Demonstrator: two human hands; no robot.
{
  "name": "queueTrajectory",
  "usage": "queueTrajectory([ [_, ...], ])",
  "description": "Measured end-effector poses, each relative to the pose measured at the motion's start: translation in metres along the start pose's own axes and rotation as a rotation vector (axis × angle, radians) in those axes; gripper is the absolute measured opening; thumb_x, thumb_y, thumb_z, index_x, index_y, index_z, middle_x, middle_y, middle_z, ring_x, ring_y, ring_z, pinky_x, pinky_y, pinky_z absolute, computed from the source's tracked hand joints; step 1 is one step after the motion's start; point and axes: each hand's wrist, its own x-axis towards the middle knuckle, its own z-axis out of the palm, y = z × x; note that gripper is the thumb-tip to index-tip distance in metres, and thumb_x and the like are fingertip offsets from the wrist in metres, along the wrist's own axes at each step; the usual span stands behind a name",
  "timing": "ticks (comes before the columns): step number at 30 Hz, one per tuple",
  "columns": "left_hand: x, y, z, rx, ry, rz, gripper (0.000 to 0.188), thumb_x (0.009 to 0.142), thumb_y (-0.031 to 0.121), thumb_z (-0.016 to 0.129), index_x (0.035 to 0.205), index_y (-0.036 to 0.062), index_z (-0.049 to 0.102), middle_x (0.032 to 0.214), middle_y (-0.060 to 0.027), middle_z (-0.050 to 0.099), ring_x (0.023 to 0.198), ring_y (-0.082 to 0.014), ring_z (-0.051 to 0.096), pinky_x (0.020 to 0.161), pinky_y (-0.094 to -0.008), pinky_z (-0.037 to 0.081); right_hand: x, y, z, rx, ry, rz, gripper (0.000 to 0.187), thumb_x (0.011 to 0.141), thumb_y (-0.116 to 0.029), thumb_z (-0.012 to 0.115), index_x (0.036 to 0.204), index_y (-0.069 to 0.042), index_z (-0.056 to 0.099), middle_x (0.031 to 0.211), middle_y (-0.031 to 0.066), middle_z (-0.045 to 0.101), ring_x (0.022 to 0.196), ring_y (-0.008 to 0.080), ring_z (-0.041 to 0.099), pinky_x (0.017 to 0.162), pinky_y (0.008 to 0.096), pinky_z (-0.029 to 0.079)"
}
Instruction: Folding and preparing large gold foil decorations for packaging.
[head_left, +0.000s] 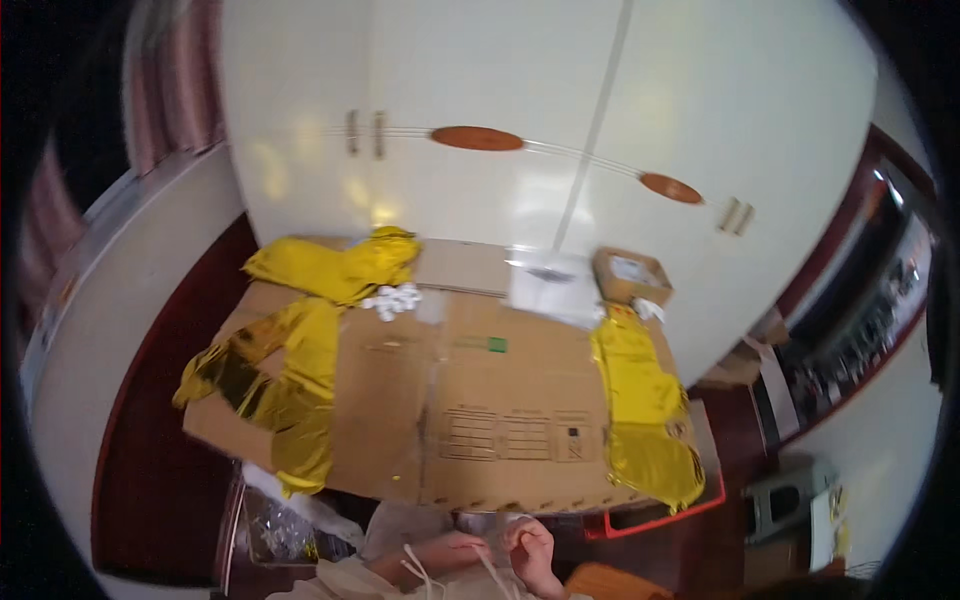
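Observation:
Both my hands are low in the picture, at the near edge of a flat cardboard sheet [385, 430]. My right hand [530, 552] is curled with the fingertips drawn together; whatever they may hold is too small to make out. Beside it, my left hand [458, 547] lies low over my lap, its fingers blurred and partly hidden. Shiny gold foil pieces [310, 370] lie flat along the sheet's left side, with another foil piece [335, 268] at the far left. More gold foil [645, 410] runs down the right side. Neither hand touches the foil.
Small white pieces [392, 300] sit in a pile at the far left. A white sheet [552, 287] and small open cardboard box [632, 277] are at the back, before a white cabinet [480, 60]. A red-edged crate [655, 522] and grey stool [785, 500] stand right; a bin [280, 530] stands left.

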Motion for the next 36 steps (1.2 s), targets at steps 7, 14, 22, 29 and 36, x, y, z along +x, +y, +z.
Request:
queueTrajectory([
  [7,-0.227,-0.025,-0.061,-0.126,0.837,-0.164,0.021,0.094,0.021,0.055,0.11,0.0078,0.062,0.098,-0.0006,0.062,0.09,-0.0104,0.058,0.077,-0.0239,0.046,0.059,-0.021,0.085,-0.774,-0.728,-0.023,0.03,0.085,-0.006,0.062,0.114,-0.001,0.057,0.113,0.0135,0.058,0.105,0.0257,0.057,0.092,0.0334,0.043],
  [14,-0.387,-0.171,-0.112,0.244,1.778,-0.346,0.028,0.093,0.026,0.054,0.11,0.0049,0.062,0.097,-0.0068,0.061,0.087,-0.0171,0.057,0.077,-0.0341,0.045,0.131,0.034,0.209,-1.149,-1.189,-0.355,0.053,0.087,-0.028,0.065,0.131,-0.003,0.05,0.128,0.0182,0.054,0.118,0.0354,0.052,0.099,0.0432,0.042],
  [22,-0.41,-0.166,-0.102,1.117,1.721,-1.022,0.039,0.086,0.029,0.06,0.118,0.0054,0.059,0.112,-0.0177,0.065,0.105,-0.0314,0.061,0.093,-0.0459,0.046,0.17,0.113,0.241,-1.415,-1.191,-0.654,0.051,0.088,-0.037,0.062,0.128,-0.008,0.054,0.136,0.0111,0.052,0.129,0.0304,0.046,0.106,0.0462,0.035],
  [29,-0.385,-0.048,-0.13,0.72,2.046,-0.124,0.038,0.078,0.02,0.068,0.112,0.0034,0.059,0.112,-0.0195,0.062,0.101,-0.0361,0.062,0.084,-0.0412,0.05,0.174,0.119,0.247,-1.368,-0.987,-0.543,0.023,0.085,-0.03,0.064,0.097,-0.012,0.071,0.115,0.0007,0.066,0.109,0.024,0.06,0.093,0.0424,0.044],
  [36,-0.272,0.168,-0.086,1.439,1.524,0.11,0.053,0.068,0.01,0.076,0.118,0.0064,0.06,0.115,-0.0138,0.062,0.118,-0.0343,0.051,0.099,-0.0422,0.04,0.178,0.083,0.291,-1.159,-0.862,-0.911,0.015,0.082,-0.025,0.069,0.09,-0.012,0.071,0.105,0.001,0.066,0.099,0.0238,0.058,0.083,0.0407,0.044],
])
